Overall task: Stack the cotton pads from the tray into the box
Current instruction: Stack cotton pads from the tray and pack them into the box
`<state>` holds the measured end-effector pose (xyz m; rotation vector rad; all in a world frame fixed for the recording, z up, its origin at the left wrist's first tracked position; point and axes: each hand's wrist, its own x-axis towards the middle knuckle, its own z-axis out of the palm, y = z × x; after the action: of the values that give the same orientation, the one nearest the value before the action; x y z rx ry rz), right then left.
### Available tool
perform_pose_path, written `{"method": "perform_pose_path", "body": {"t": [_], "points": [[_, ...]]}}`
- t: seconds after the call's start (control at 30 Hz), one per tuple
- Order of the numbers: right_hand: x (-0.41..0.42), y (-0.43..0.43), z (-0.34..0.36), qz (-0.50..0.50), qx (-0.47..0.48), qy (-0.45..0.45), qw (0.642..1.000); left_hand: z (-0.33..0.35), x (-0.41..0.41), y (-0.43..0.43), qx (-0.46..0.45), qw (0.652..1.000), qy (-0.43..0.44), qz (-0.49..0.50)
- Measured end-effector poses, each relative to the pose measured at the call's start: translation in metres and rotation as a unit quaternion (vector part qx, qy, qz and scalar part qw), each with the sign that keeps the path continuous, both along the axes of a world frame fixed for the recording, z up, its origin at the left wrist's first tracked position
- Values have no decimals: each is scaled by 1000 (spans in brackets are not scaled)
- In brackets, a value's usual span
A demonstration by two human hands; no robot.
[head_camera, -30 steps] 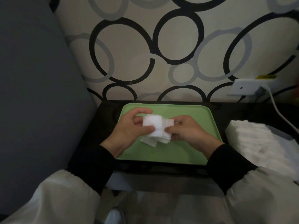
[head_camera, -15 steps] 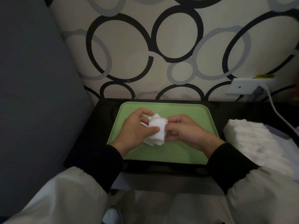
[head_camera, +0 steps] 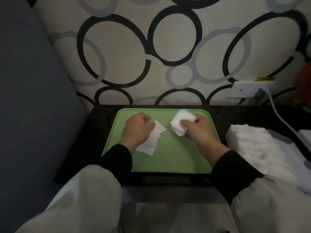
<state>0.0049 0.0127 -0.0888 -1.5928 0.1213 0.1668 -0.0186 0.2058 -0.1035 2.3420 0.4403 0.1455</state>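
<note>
A green tray [head_camera: 168, 163] lies on the dark table in front of me. My right hand [head_camera: 201, 133] grips a small stack of white cotton pads [head_camera: 180, 124] just above the tray's right half. My left hand [head_camera: 137, 130] sits with curled fingers on a few loose pads [head_camera: 152, 142] that lie spread on the tray's left half, its thumb over the top pad. To the right of the tray stands a long row of stacked pads [head_camera: 252, 145] in the white box [head_camera: 303, 137], partly hidden by my right sleeve.
A dark table [head_camera: 80, 148] carries the tray, pushed against a circle-patterned wall. A wall socket [head_camera: 244, 89] with a white cable [head_camera: 282, 121] sits at the back right. A grey panel [head_camera: 33, 98] closes off the left side.
My hands have parted. The right hand carried the gathered stack to the right, and the left hand dropped onto the loose pads left on the tray.
</note>
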Motion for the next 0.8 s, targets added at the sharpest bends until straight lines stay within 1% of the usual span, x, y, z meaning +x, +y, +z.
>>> {"method": "perform_pose_path", "body": {"t": [0.07,0.13,0.23,0.3,0.47,0.57,0.63,0.7,0.8], "points": [[2,-1,-1,2,-11,2,1000,-3,8,-4,76,996,55,-8],[1,0,0,18,-20,-1,1000,-2,11,-8,120,989,88,-11],[1,-2,0,30,-23,-3,999,-1,14,-14,164,979,120,-18],[2,-4,0,34,-24,-5,999,-1,16,-15,168,978,121,-17],[6,-6,-3,36,-23,-9,999,2,14,-17,150,986,63,-28],[8,-4,-6,20,-43,-10,999,9,9,-16,126,991,18,-31],[9,-5,-6,9,-67,-12,998,15,6,-14,79,996,-27,-38],[9,-6,-5,14,-89,-22,996,22,1,-12,13,996,-69,-54],[6,-5,-1,39,-101,-42,993,29,-12,-12,-58,993,-76,-63]]}}
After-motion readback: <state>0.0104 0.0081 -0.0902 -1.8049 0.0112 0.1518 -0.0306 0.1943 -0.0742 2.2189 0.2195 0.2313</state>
